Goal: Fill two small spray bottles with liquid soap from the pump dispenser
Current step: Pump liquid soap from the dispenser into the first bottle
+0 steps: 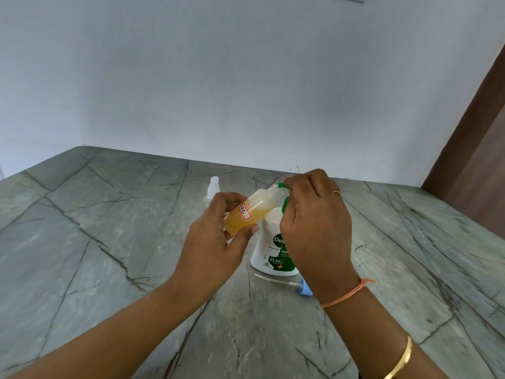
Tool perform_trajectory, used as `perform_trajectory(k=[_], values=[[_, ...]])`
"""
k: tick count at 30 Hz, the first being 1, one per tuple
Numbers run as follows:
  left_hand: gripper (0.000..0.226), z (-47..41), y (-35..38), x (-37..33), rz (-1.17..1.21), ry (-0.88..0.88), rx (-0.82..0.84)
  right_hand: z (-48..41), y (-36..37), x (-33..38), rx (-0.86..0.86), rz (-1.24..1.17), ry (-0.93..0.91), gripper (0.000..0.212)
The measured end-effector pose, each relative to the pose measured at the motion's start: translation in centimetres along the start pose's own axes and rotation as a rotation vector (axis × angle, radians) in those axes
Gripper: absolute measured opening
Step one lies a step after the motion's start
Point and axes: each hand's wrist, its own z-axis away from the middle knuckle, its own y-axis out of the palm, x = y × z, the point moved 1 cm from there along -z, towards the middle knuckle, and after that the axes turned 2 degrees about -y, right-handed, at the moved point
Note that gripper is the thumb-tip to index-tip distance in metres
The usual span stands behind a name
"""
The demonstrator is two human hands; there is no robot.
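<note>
My left hand (218, 236) grips a small clear spray bottle (252, 210) with a red-bordered label, tilted with its open neck up to the right. Amber soap fills most of it. The neck sits at the green spout (281, 185) of the white pump dispenser (269, 247), which stands on the counter. My right hand (317, 217) rests curled over the green pump head and hides most of it. The bottle's blue spray cap with its white dip tube (287, 282) lies on the counter in front of the dispenser. A second small clear spray bottle (212, 189) stands capped behind my left hand.
All of this is on a grey marbled stone counter (109, 242) against a pale wall. A brown door frame (475, 149) rises at the far right, beyond the counter's right edge.
</note>
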Motion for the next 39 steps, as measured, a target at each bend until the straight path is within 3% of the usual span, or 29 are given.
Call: perform_trajectory(k=[3, 6, 13, 23, 26, 33, 39], values=[[0.038, -0.05, 0.07, 0.05, 0.008, -0.002, -0.005, 0.14, 0.24, 0.00, -0.058, 0.030, -0.037, 0.019], [0.038, -0.15, -0.04, -0.02, 0.017, 0.000, -0.017, 0.40, 0.44, 0.01, -0.043, 0.031, -0.053, 0.036], [0.039, -0.07, -0.08, -0.08, 0.004, 0.004, -0.005, 0.13, -0.03, 0.07, -0.028, -0.002, -0.012, 0.020], [0.040, -0.12, -0.04, -0.09, -0.006, 0.004, -0.009, 0.34, 0.28, -0.23, -0.071, 0.024, -0.059, 0.018], [0.039, -0.07, -0.05, -0.07, 0.010, 0.001, -0.012, 0.60, 0.46, -0.04, -0.060, 0.043, -0.077, 0.030], [0.038, 0.09, 0.07, -0.01, 0.010, 0.002, -0.003, 0.30, -0.10, 0.04, -0.041, 0.000, -0.043, 0.018], [0.040, 0.05, 0.00, 0.00, -0.002, -0.003, 0.000, 0.07, -0.08, -0.33, -0.020, -0.010, -0.030, 0.024]])
